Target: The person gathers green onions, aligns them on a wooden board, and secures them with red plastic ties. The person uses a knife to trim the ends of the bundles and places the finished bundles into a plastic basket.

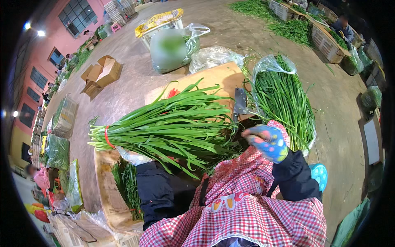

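A large bundle of long green leafy stalks (172,123), with a red band (108,137) around its pale stem ends, lies across the view before me. My left hand (132,156), in a pale glove, is at the bundle's underside near the band; the bundle hides part of it. My right hand (267,140), in a blue patterned fingerless glove, is raised right of the leaf tips with fingers curled, touching no bundle. A wide dark metal blade (240,101) lies at the right edge of a wooden board (213,72). Red strips (172,92) show on the board behind the leaves.
A plastic bag of loose green stalks (280,98) stands at the right. An open carton (120,213) with another bundle (128,182) is at lower left. Beyond are a stuffed clear bag (168,51), a crate (159,23) and a cardboard box (105,72). A blue stool (318,176) stands right.
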{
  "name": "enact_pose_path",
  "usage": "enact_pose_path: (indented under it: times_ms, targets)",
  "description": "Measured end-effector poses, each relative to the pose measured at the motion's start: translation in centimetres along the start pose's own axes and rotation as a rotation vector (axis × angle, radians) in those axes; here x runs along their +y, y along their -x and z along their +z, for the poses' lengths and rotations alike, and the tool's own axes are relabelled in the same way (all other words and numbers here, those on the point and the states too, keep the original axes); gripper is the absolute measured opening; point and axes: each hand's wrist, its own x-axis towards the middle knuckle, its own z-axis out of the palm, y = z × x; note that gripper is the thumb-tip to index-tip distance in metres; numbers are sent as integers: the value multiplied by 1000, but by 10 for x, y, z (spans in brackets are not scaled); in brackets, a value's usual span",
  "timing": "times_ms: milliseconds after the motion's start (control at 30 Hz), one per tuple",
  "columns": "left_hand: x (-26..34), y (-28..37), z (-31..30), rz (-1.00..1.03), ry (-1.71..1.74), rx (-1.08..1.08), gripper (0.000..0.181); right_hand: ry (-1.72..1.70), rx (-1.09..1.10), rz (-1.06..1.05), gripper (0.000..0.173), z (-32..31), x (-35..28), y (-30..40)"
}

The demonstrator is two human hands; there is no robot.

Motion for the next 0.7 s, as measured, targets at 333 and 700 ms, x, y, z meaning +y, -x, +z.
enact_pose_path:
  times_ms: [333, 700]
  targets:
    - [-1, 5, -12, -55, -52, 17, 51, 561, -151, -240, 36, 71, 14, -69]
    - [-15, 5, -4, -56, -79, 14, 51, 465, -421, -213, 19, 138, 68, -4]
